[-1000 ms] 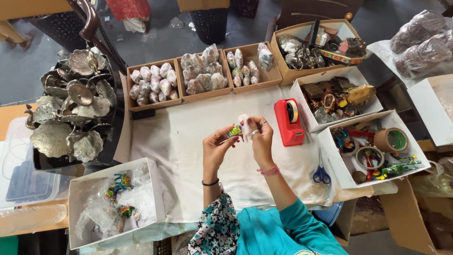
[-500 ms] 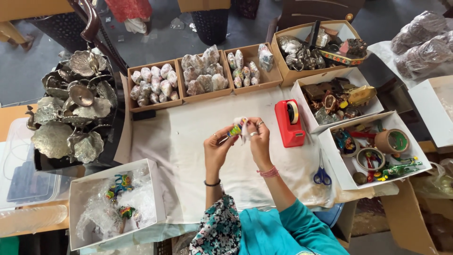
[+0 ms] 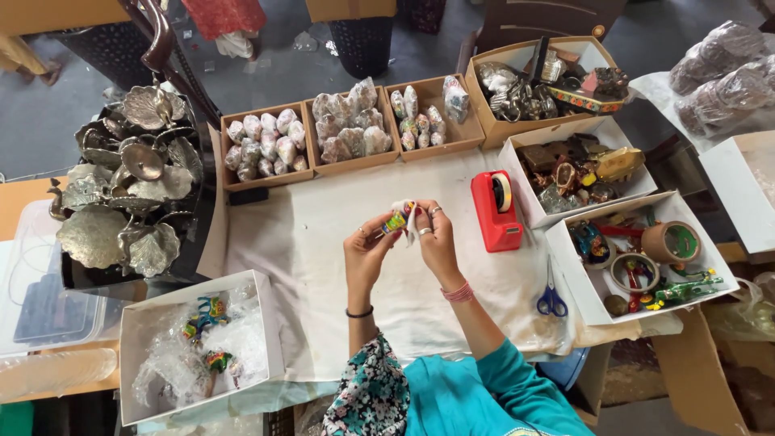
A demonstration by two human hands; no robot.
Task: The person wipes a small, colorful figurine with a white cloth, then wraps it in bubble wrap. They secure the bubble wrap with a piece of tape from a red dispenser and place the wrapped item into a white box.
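Note:
Over the middle of a white cloth-covered table (image 3: 307, 234), both my hands meet on one small item. My left hand (image 3: 365, 252) pinches a small colourful painted figurine (image 3: 395, 220). My right hand (image 3: 434, 236), with rings and a pink bangle, holds a piece of white wrapping (image 3: 406, 211) against the figurine. A red tape dispenser (image 3: 496, 211) stands just right of my right hand.
Three cardboard boxes of wrapped pieces (image 3: 347, 133) line the far edge. Silver leaf-shaped metal dishes (image 3: 121, 198) are piled at left. A white box (image 3: 194, 343) with plastic wrap and painted toys sits near left. Blue scissors (image 3: 551, 295) and white boxes with tape rolls (image 3: 646, 258) lie at right.
My hands have kept turning the figurine and the white wrapping between the fingers, staying in the same spot over the cloth. Nothing else has moved.

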